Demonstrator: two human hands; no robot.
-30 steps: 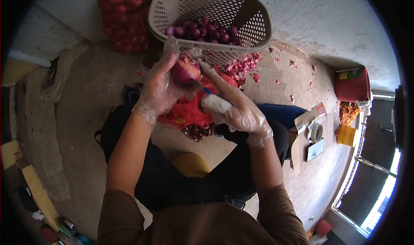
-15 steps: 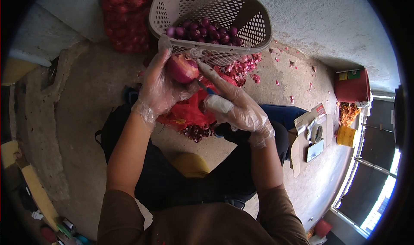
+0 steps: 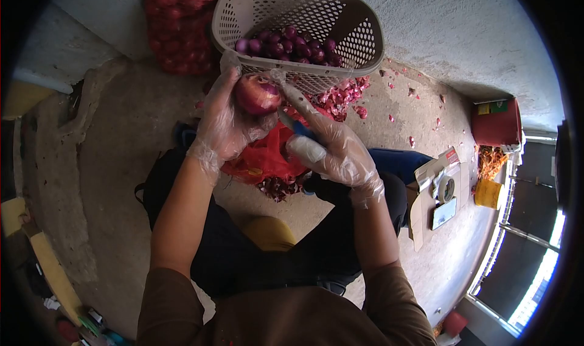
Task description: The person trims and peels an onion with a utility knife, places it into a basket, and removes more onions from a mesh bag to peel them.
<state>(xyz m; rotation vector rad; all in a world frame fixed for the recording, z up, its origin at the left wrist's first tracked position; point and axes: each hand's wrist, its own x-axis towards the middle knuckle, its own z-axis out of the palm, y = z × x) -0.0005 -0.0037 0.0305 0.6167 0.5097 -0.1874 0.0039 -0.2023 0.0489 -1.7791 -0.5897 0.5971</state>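
A red onion (image 3: pixel 257 96) rests in my left hand (image 3: pixel 220 121), which wears a clear plastic glove and curls its fingers round it. My right hand (image 3: pixel 344 157), gloved too, with white wrapping on a finger or thumb, grips a small knife (image 3: pixel 299 128) with a blue handle. The short blade points toward the onion's lower right side; whether it touches is hard to tell. My right forefinger reaches up beside the onion. Below both hands lies a red mesh bag (image 3: pixel 264 154) among onion skins (image 3: pixel 281 188).
A beige perforated basket (image 3: pixel 292 71) with several purple onions (image 3: pixel 298 46) stands ahead. Left of it is a full red mesh sack (image 3: pixel 182 29). Loose skins litter the floor by the wall. At right, flattened cardboard (image 3: pixel 417 215) bears a tape roll (image 3: pixel 446 189) and a phone (image 3: pixel 444 213).
The onion has turned in my left hand, and its pale patch now shows less. My right hand and the knife have shifted slightly.
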